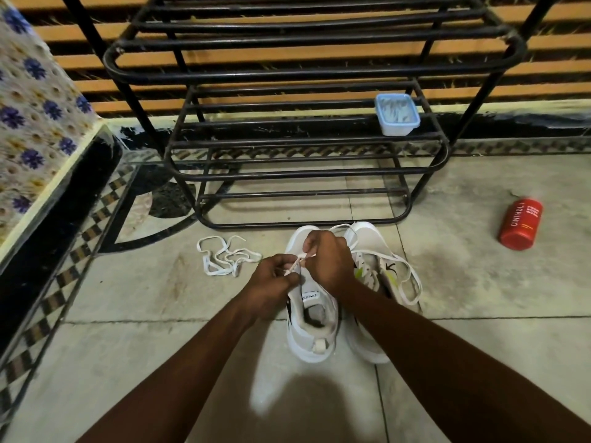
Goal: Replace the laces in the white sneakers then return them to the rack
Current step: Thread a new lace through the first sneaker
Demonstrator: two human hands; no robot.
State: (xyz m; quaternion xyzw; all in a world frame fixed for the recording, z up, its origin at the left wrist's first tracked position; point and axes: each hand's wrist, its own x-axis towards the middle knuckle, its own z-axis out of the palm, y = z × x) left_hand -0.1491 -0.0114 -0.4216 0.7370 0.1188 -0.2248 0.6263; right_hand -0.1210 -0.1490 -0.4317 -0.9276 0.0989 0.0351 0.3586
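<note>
Head view, looking down at a tiled floor (479,298).

- Two white sneakers stand side by side on the floor just in front of the black metal rack (307,77), toes toward the rack and heels toward the person. They are not on any shelf.
- Left sneaker (311,346): collar and tongue open to view, with a small printed label on the tongue. Both hands work over its eyelet area.
- Left hand (275,276): fingers curled, with thumb and fingertips pinching a white lace (300,261) just above the tongue.
- Right hand (329,257): also curled, pinching the same lace a little further toward the toe. The two hands are almost touching, with a short run of lace taut between them.
- How many eyelets are threaded is hidden under the hands.
- Right sneaker (367,241): touching or just beside the left one, partly behind the right wrist. Its lace (415,282) is slack, looping out over the outer side onto the floor.
- A spare white lace (224,255) lies in a loose tangle on the floor, left of the sneakers and apart from them.
- The rack's tube shelves hold no shoes. A pale blue plastic tub (397,115) sits at the right end of a middle shelf. Its contents are pale, and I cannot tell what they are.
- A red bottle (520,223) lies on its side on the floor, well to the right, with white lettering on it.
- Flower-patterned cloth (35,107) hangs at far left, above a dark step with checkered edging.
</note>
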